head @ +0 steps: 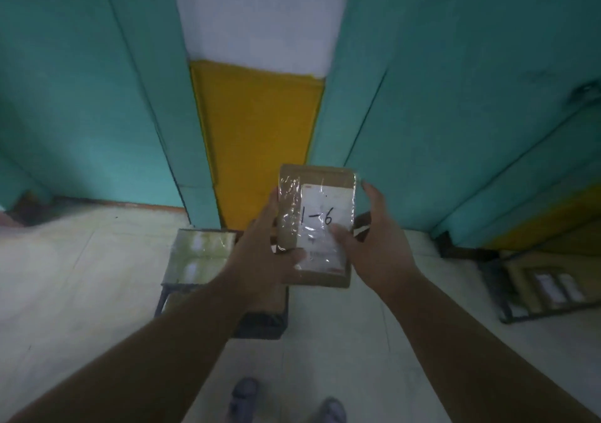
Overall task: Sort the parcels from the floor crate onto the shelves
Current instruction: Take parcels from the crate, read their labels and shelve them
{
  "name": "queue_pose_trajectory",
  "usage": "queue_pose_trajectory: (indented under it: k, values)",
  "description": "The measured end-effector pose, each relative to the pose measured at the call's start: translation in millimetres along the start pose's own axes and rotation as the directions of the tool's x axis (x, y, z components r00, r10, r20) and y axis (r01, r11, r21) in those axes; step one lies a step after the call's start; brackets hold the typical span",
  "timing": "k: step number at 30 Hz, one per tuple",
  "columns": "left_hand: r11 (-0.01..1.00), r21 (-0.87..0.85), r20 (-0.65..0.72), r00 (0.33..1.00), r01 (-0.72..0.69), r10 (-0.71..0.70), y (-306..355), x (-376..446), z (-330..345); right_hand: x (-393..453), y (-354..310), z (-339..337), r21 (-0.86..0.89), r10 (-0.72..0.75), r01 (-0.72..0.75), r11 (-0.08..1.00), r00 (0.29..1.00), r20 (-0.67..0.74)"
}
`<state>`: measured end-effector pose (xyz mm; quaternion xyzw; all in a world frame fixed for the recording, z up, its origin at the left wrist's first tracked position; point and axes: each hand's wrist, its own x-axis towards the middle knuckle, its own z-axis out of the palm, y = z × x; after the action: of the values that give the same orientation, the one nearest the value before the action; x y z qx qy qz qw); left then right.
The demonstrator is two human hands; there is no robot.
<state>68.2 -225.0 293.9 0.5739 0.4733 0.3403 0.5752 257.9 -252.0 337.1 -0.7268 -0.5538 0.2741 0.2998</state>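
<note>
floor crate [260,323] low at centre-left, 1 taped parcel [198,255] on top | left hand [260,253] and right hand [374,247] pinch the labelled parcel [317,224] above it (marked 1-6) | read label, keep both thumbs on, carry level to the shelves [549,279] at right

We count two hands, left [260,253] and right [374,247], around one parcel [317,224] (marked 1-6). Below the grip: one crate [260,325], one taped parcel [198,256] and two shoes [244,396].
</note>
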Motion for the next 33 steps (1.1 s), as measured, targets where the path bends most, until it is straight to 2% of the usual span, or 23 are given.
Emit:
queue_pose_trajectory:
  k: [6, 9, 12, 15, 18, 20, 23, 25, 29, 33]
  values:
    - [0.968, 0.099, 0.144, 0.965, -0.232, 0.217, 83, -5, 114, -43, 28, -142, 0.057, 0.004, 0.011, 0.998, 0.963, -0.269]
    - [0.949, 0.113, 0.193, 0.943, -0.296, 0.271, 114, -6, 198, -86, 72, -220, 0.064, 0.039, -0.014, 0.998, 0.913, -0.407]
    - [0.938, 0.090, 0.227, 0.924, -0.335, 0.308, 132, -17, 298, -137, 126, -297, -0.013, 0.067, -0.085, 0.996, 0.866, -0.495]
    - [0.926, 0.087, 0.282, 0.900, -0.368, 0.332, 140, -34, 401, -183, 180, -369, -0.058, 0.103, -0.159, 0.986, 0.835, -0.541]
    - [0.923, 0.086, 0.346, 0.880, -0.374, 0.325, 154, -52, 488, -219, 226, -429, -0.022, 0.159, -0.214, 0.976, 0.785, -0.599]
    - [0.930, 0.068, 0.376, 0.872, -0.362, 0.312, 164, -60, 535, -234, 253, -457, 0.035, 0.203, -0.230, 0.973, 0.765, -0.611]
    - [0.931, 0.030, 0.443, 0.840, -0.363, 0.313, 179, -58, 602, -241, 295, -493, 0.155, 0.237, -0.181, 0.971, 0.794, -0.559]
    - [0.936, 0.003, 0.507, 0.808, -0.351, 0.301, 187, -43, 645, -240, 328, -521, 0.264, 0.276, -0.150, 0.953, 0.790, -0.548]
    - [0.946, -0.061, 0.648, 0.708, -0.319, 0.281, 209, -6, 743, -237, 389, -588, 0.335, 0.345, -0.150, 0.930, 0.670, -0.657]
    - [0.952, -0.121, 0.757, 0.595, -0.282, 0.272, 249, 11, 855, -248, 437, -662, 0.319, 0.401, -0.245, 0.916, 0.507, -0.763]
